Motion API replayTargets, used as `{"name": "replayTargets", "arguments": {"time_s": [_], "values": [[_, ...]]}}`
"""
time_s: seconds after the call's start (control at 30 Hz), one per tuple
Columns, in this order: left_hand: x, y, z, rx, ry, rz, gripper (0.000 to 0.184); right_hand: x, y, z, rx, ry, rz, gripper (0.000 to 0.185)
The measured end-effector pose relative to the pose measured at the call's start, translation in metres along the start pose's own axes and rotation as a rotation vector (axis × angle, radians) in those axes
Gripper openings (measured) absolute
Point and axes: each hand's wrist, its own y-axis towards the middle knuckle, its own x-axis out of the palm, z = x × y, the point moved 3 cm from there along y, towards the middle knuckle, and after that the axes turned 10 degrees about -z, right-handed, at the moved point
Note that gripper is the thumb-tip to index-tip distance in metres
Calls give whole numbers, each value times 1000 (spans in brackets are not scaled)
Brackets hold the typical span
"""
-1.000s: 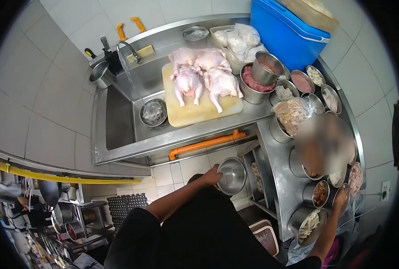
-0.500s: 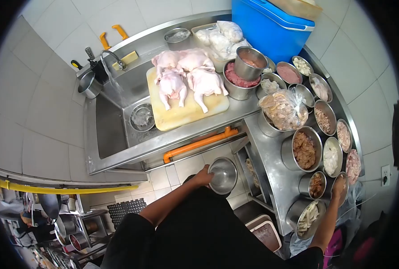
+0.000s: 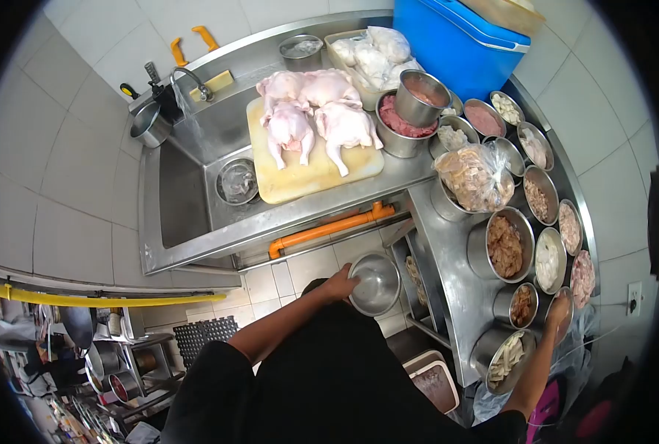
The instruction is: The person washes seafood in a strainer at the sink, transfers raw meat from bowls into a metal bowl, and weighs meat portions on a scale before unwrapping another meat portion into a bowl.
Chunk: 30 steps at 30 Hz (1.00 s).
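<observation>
The left hand (image 3: 340, 284) grasps one metal bowl (image 3: 376, 285) by its rim, thumb over the inside, and the bowl's mouth now faces the camera slightly more than half a second ago. The right hand (image 3: 559, 305) remains, as in both earlier frames, at the mouth of one steel pot (image 3: 567, 329) on the right side of the table (image 3: 446, 259); whether its fingers grip or are loose cannot be told. Around it stand one large pot of pale strips (image 3: 505, 362), one smaller pot of brown pieces (image 3: 522, 305) and one pot of white stuff (image 3: 547, 259). Beyond them, one pot of brownish meat (image 3: 505, 248), hidden by a blurred patch a second ago, shows plainly. Farther along, one bag of meat (image 3: 474, 177) rests on a pot. Across the sink (image 3: 181, 200), one cutting board (image 3: 300, 189) carries four plucked chickens (image 3: 289, 129), lying as they did before. Behind are one running tap (image 3: 190, 74), one blue cooler (image 3: 455, 48) and, at the wall, two orange handles (image 3: 204, 38).
</observation>
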Motion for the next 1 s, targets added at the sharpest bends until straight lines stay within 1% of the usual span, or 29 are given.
{"name": "replayTargets", "arguments": {"time_s": [0.07,0.13,0.17,0.2,0.23,0.27,0.3,0.33,0.37,0.4,0.43,0.47,0.5,0.53,0.57,0.6,0.63,0.67,0.7,0.73,0.77,0.8,0.87,0.9,0.97,1.0], "values": [[2,2,3,21,-9,-11,72,-9,-4,-6,67,178,16,29],[5,0,9,43,-14,-29,74,-10,-4,-5,64,206,47,31],[5,-11,25,46,46,-8,74,-7,-2,-2,55,234,78,33],[7,-16,34,51,112,2,74,3,6,6,13,0,-8,34],[3,8,10,199,18,-46,73,14,9,16,-32,49,76,33],[2,36,-14,350,-69,-130,73,-6,-8,-4,0,14,45,29],[2,27,-9,273,-127,-83,69,-65,-45,-50,331,383,-42,25],[14,-16,39,198,-125,-56,52,-63,-42,-46,166,90,-86,22],[17,-19,52,257,-88,-130,54,-74,-38,-48,177,57,-196,28],[30,-44,81,206,-76,-93,53,-73,-39,-41,183,221,-88,31],[23,-22,61,263,-59,-140,46,-87,-45,-41,180,190,-74,29],[32,-21,65,321,-86,-229,47,-90,-46,-32,211,288,-132,29],[40,-28,81,376,-125,-296,47,-42,-19,2,198,274,-121,31],[51,-35,97,388,-104,-344,47,-46,-28,5,180,416,-17,31],[60,-45,111,402,-121,-333,48,-49,-34,3,148,556,82,30],[68,-52,123,415,-143,-307,49,-57,-34,10,167,556,95,30],[76,-56,134,419,-133,-315,49,-61,-34,19,236,850,110,29],[88,-59,148,377,-193,-398,48,-64,-37,23,303,1145,117,27],[100,-60,158,332,-251,-479,47,-86,-46,19,314,1152,118,27],[110,-53,160,361,-293,-465,46,-123,-59,11,342,1149,107,27],[123,-47,167,302,-293,-476,47,-144,-66,9,367,1146,99,28],[137,-39,177,245,-296,-488,48,-144,-65,15,374,1149,107,28],[172,-19,196,266,-202,-640,54,-148,-60,19,137,1347,-33,20],[194,-15,209,289,-155,-659,56,-171,-73,8,136,1343,-28,20],[238,-6,227,317,-73,-715,59,-210,-108,-38,-85,1522,-392,26],[256,-2,233,324,-36,-754,59,-223,-122,-57,-127,1499,-460,31]]}}
